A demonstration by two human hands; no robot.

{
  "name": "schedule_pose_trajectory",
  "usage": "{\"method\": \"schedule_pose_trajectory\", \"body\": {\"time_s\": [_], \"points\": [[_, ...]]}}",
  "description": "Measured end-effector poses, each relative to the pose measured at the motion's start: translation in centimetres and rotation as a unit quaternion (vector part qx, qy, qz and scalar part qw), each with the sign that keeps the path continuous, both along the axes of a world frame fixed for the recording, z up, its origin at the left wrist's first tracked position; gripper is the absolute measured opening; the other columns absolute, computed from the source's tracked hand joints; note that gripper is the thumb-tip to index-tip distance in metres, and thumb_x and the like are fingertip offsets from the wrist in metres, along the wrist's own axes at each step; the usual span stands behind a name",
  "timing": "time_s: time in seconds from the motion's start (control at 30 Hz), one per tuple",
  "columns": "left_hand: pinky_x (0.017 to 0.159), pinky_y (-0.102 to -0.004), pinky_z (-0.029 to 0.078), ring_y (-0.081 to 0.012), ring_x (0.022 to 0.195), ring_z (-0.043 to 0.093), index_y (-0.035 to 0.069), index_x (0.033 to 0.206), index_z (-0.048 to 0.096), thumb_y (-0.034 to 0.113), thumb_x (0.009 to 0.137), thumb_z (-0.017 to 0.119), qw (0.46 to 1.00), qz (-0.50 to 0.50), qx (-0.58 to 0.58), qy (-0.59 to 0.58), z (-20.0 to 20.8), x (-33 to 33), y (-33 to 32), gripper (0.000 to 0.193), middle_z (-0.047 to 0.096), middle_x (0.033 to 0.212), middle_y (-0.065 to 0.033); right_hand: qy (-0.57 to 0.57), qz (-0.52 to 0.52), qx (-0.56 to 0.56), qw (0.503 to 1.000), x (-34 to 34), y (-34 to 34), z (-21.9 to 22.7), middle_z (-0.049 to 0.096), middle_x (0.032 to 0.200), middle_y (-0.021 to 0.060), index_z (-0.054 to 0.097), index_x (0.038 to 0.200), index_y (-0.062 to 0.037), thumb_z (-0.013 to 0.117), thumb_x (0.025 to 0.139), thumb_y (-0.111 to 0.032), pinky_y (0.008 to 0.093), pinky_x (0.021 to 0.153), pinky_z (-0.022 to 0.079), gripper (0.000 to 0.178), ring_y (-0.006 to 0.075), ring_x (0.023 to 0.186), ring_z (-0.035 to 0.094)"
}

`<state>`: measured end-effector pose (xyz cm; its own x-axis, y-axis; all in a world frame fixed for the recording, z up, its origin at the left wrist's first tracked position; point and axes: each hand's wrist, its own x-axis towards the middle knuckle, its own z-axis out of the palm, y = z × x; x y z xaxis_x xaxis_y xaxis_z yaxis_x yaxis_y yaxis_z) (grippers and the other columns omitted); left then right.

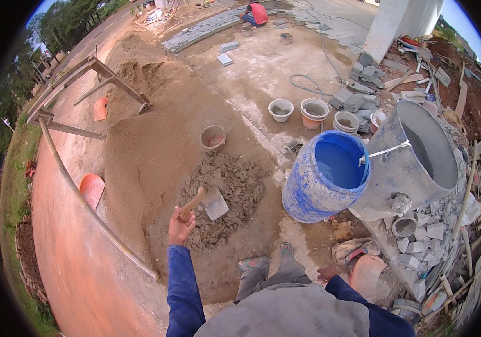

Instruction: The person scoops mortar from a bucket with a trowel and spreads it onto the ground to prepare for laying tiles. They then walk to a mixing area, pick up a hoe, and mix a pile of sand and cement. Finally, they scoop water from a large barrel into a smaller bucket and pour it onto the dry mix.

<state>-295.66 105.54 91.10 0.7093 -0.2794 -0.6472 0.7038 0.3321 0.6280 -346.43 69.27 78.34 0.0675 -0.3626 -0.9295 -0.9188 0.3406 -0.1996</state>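
My left hand (180,226) is closed around the wooden handle of a hoe (214,203). The hoe's flat grey blade rests on a spread of wet, lumpy mortar (240,178) on the ground ahead of me. My right hand (329,273) hangs low by my right side, holding nothing that I can see, its fingers loosely apart. A worn bucket (213,139) stands at the far edge of the mortar. To the right is a blue drum (325,185) with liquid inside. My sandalled feet are just short of the mortar.
A sand heap (139,151) rises at left, by a wooden trestle (103,70) and a long pole (83,208). Beyond the drum stand a large grey container (381,180) and several buckets (280,110). Rubble (420,241) lies right. Another person (256,14) crouches far off.
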Motion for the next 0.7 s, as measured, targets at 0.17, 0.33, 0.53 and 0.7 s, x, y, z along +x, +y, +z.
{"method": "schedule_pose_trajectory", "body": {"time_s": [0.17, 0.33, 0.53, 0.7], "points": [[0.075, -0.04, 0.051, -0.0248, 0.089, 0.059, 0.01, 0.143, 0.024, 0.063, 0.086, 0.051, 0.984, 0.173, 0.043, 0.002, -1.0, -7.7, 1.1, 0.083, 0.054, 0.12, -0.0171, -0.153, 0.411, -0.157, 0.885, -5.0, -1.2, -2.9, 0.07, 0.077, 0.008, 0.069, 0.082, -0.0016, 0.061, 0.079, -0.025, 0.0312, 0.071, 0.052, 0.025, 0.0186, 0.069, 0.068], [0.083, -0.0474, 0.048, -0.0364, 0.107, 0.055, 0.006, 0.14, 0.035, 0.054, 0.086, 0.057, 0.92, -0.192, 0.321, 0.121, -12.0, -22.6, -2.1, 0.076, 0.049, 0.129, -0.0196, -0.195, 0.322, -0.141, 0.916, -9.2, -6.8, -5.9, 0.069, 0.086, 0.0119, 0.066, 0.083, 0.0011, 0.059, 0.081, -0.025, 0.0337, 0.066, 0.053, 0.027, 0.0219, 0.072, 0.068], [0.075, -0.0422, 0.051, -0.0306, 0.099, 0.061, 0.002, 0.111, 0.059, 0.052, 0.087, 0.052, 0.719, -0.591, 0.348, -0.113, -20.1, -35.3, 0.2, 0.056, 0.062, 0.113, -0.0155, -0.149, -0.064, 0.023, 0.987, -3.2, -8.4, -2.0, 0.065, 0.074, 0.0158, 0.061, 0.077, 0.0006, 0.056, 0.088, -0.026, 0.0375, 0.055, 0.053, 0.029, 0.0257, 0.069, 0.066], [0.072, -0.0418, 0.052, -0.0294, 0.092, 0.063, 0.001, 0.103, 0.062, 0.051, 0.088, 0.05, 0.536, -0.66, 0.405, -0.337, -19.1, -31.8, -1.2, 0.053, 0.066, 0.103, -0.0132, -0.181, 0.373, -0.2, 0.887, -2.4, -12.2, -2.3, 0.064, 0.069, 0.0102, 0.061, 0.08, -0.0043, 0.057, 0.087, -0.025, 0.0346, 0.047, 0.051, 0.022, 0.0209, 0.054, 0.061]]}}
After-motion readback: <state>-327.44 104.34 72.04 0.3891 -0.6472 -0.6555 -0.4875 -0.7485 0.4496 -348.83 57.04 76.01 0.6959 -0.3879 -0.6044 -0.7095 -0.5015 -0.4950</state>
